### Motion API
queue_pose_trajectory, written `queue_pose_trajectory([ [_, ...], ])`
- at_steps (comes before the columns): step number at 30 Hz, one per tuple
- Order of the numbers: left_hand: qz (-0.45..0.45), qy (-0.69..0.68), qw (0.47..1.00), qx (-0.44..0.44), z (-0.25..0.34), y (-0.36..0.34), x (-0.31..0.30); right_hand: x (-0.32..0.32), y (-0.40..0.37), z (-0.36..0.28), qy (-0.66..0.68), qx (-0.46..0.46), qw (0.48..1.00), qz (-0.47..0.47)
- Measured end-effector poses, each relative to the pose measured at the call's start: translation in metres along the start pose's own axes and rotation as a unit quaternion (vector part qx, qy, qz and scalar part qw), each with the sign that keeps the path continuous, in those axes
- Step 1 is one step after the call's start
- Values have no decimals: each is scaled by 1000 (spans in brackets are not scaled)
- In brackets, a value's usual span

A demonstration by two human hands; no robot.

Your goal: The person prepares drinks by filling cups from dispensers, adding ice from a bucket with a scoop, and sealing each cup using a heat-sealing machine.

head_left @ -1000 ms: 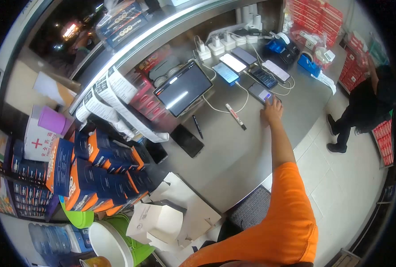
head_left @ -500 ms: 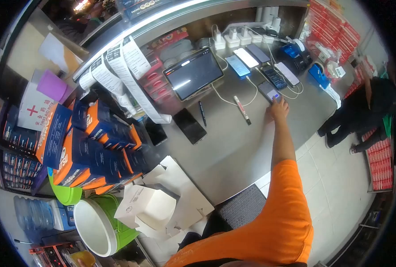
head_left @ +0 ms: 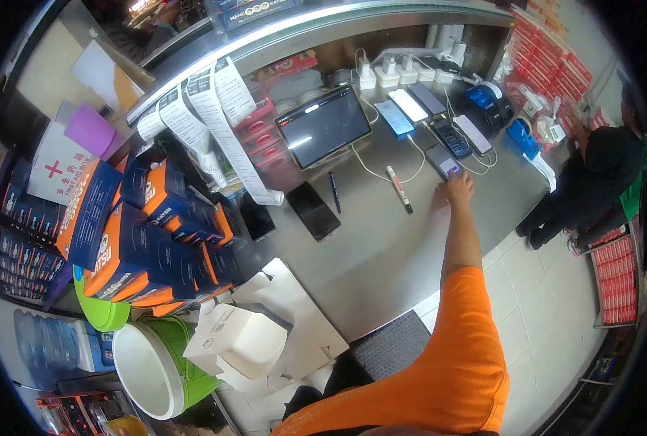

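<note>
My right hand [head_left: 457, 187] reaches over the steel counter in an orange sleeve. Its fingers are partly extended at the lower end of a phone [head_left: 442, 161], which lies flat with a small blue-purple patch lit on its screen. Close by lie a dark phone [head_left: 451, 138], a pale-screened phone [head_left: 472, 136] and a phone with a light blue screen [head_left: 394, 118]. A white marker [head_left: 399, 189] rests to the left of the hand. My left hand is out of sight. Near my body stands an open white paper box [head_left: 251, 338] above flattened card.
A tablet [head_left: 323, 126] stands at the back, beside long receipts [head_left: 225, 123]. Charging cables run from white plugs [head_left: 389, 73]. Stacked orange-and-blue boxes [head_left: 145, 247] occupy the left, above a green-and-white bin [head_left: 149, 370]. A person in black [head_left: 603, 167] stands at right.
My right hand has drawn back slightly from the phone's screen to its lower end. The view has shifted a little, and the person at right has changed posture.
</note>
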State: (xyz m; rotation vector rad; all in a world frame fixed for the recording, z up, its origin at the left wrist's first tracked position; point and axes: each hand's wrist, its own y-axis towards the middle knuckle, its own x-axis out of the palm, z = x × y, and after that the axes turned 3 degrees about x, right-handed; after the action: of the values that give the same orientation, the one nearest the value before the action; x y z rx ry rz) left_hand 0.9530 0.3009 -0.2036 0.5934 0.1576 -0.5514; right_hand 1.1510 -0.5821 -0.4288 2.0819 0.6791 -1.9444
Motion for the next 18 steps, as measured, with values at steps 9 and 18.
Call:
queue_pose_trajectory([
  [9,-9,1,1000,5,-8,21,14,17,15,10,24,-33,993,112],
  [18,128,-15,989,-78,49,-46,-31,32,29,86,167,-246,912,281],
])
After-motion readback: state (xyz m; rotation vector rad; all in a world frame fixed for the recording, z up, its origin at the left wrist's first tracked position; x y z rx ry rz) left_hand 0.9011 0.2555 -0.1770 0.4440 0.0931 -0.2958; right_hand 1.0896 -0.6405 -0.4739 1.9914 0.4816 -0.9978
